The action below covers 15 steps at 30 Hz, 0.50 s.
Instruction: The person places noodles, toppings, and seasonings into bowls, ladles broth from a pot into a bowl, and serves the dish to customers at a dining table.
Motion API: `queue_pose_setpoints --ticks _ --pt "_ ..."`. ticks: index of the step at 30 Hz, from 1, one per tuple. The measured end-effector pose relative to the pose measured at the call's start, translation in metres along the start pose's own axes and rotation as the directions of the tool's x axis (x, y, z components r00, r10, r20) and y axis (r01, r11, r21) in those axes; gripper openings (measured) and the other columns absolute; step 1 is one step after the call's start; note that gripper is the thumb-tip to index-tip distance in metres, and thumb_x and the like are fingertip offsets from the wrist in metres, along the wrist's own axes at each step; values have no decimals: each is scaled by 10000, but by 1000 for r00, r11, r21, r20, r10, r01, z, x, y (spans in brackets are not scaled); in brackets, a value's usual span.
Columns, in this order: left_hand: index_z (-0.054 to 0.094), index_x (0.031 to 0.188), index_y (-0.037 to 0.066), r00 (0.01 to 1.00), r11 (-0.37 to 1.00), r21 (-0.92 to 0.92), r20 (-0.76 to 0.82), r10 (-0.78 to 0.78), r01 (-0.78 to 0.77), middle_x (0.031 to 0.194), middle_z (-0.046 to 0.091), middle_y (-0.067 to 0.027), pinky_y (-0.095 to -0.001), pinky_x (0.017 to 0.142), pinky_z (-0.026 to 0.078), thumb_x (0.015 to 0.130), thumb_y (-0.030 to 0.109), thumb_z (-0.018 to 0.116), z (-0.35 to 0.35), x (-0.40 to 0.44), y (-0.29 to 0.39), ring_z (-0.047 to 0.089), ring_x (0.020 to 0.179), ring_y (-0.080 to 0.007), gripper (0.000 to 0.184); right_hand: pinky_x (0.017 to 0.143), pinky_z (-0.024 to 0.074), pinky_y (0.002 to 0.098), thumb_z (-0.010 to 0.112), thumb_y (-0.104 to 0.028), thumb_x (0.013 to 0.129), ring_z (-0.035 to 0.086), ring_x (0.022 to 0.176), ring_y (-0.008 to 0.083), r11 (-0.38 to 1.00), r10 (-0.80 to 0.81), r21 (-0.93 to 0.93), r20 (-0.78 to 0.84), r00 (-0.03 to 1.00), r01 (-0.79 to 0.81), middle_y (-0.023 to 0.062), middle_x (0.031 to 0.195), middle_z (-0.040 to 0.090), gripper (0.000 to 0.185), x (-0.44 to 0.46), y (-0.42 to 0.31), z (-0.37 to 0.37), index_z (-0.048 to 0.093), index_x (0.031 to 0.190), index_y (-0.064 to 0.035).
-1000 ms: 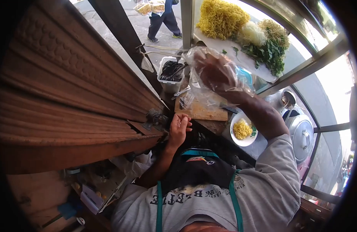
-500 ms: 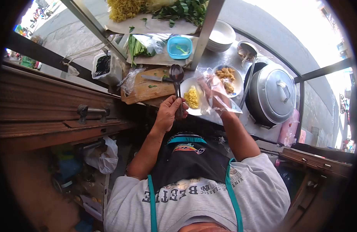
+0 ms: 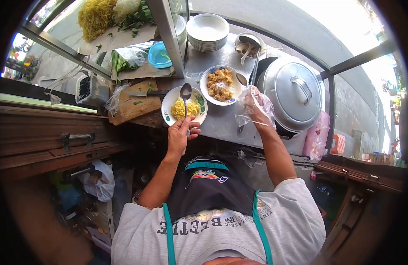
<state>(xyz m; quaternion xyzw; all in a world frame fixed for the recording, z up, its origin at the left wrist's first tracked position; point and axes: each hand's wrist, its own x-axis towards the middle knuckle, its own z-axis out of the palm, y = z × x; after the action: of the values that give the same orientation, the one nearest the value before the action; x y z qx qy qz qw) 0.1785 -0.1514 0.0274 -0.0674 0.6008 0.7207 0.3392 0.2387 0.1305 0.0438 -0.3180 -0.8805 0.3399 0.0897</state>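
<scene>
My left hand point(image 3: 181, 132) grips the handle of a metal spoon point(image 3: 186, 91), its bowl pointing away over a white plate point(image 3: 167, 104) of yellow noodles point(image 3: 186, 109). Green leaf pieces or a leaf pattern show at that plate's edge. A clear plastic bag point(image 3: 240, 108) covers my right hand point(image 3: 257, 106), which is closed on a second spoon point(image 3: 242, 79); the bag partly hides the fingers. That spoon's bowl is beside a bowl point(image 3: 205, 90) of brown, chunky food point(image 3: 220, 85), with some white stuff on it.
A large lidded pot point(image 3: 292, 95) stands at the right, with a ladle point(image 3: 250, 40) in a small pot behind it. Stacked white plates point(image 3: 207, 28) are at the back. A knife point(image 3: 146, 93) lies on a cutting board point(image 3: 131, 106) at left, near a blue container point(image 3: 159, 55).
My right hand has moved right, away from the noodle plate, and now holds a spoon. The left hand's spoon has come over the noodles. The camera view has shifted right.
</scene>
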Motion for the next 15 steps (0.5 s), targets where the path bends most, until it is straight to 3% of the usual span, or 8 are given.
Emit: queue_pose_setpoints --ticks 1,4,6,7,9,10,12,15 --pt "641 1131 37 1000 1000 18 -12 1 -1 890 692 -99 -214 569 525 980 319 523 -4 -1 0 659 665 -121 341 688 479 415 465 -311 932 627 769 347 1000 8 -24 3 1000 -8 177 814 639 300 6 9 9 622 937 -56" --pt "653 1122 41 1000 999 54 -14 6 -6 852 692 -91 -209 556 513 980 331 520 -16 -3 -2 655 653 -113 350 699 487 429 472 -291 905 627 768 350 882 -100 -444 144 985 155 183 805 642 282 32 21 34 632 896 -59" --pt "659 1120 46 1000 999 48 -6 -11 12 836 693 -87 -209 546 502 977 338 524 -22 -4 3 646 631 -107 352 681 503 446 494 -259 864 639 747 358 917 -117 -361 160 980 169 171 785 656 268 28 1 30 658 837 -48" --pt "657 1119 48 1000 1000 30 6 -7 7 835 693 -82 -207 543 497 976 337 526 -26 -5 7 640 621 -101 348 658 512 452 513 -254 844 654 730 342 736 -205 -594 262 943 325 171 753 655 250 39 8 37 661 817 -54" --pt "658 1103 56 1000 999 -50 11 3 -2 811 684 -57 -201 535 483 977 342 525 -40 -5 18 622 603 -89 340 665 513 472 543 -270 816 667 763 353 598 -156 -684 412 898 418 178 818 674 249 54 9 40 671 848 -59" --pt "660 1089 60 1000 996 -82 9 22 -21 799 680 -48 -201 535 478 977 346 526 -50 -5 27 615 600 -82 336 709 501 472 522 -301 846 658 814 364 776 -220 -538 259 941 329 184 846 673 290 32 -21 15 666 903 -57" --pt "662 1089 60 992 982 -139 -26 125 -128 774 665 -28 -200 528 467 978 339 527 -82 -2 46 596 598 -72 329 769 486 449 492 -302 892 641 891 348 774 -91 -604 196 976 193 177 919 668 301 23 -63 -3 653 968 -59" --pt "665 1091 61 958 951 -120 -13 287 -286 723 625 3 -196 527 446 981 315 530 -131 8 66 559 591 -57 309 830 473 437 518 -299 919 616 934 354 829 -339 -435 111 934 352 180 963 648 317 39 -47 7 633 1085 -55"
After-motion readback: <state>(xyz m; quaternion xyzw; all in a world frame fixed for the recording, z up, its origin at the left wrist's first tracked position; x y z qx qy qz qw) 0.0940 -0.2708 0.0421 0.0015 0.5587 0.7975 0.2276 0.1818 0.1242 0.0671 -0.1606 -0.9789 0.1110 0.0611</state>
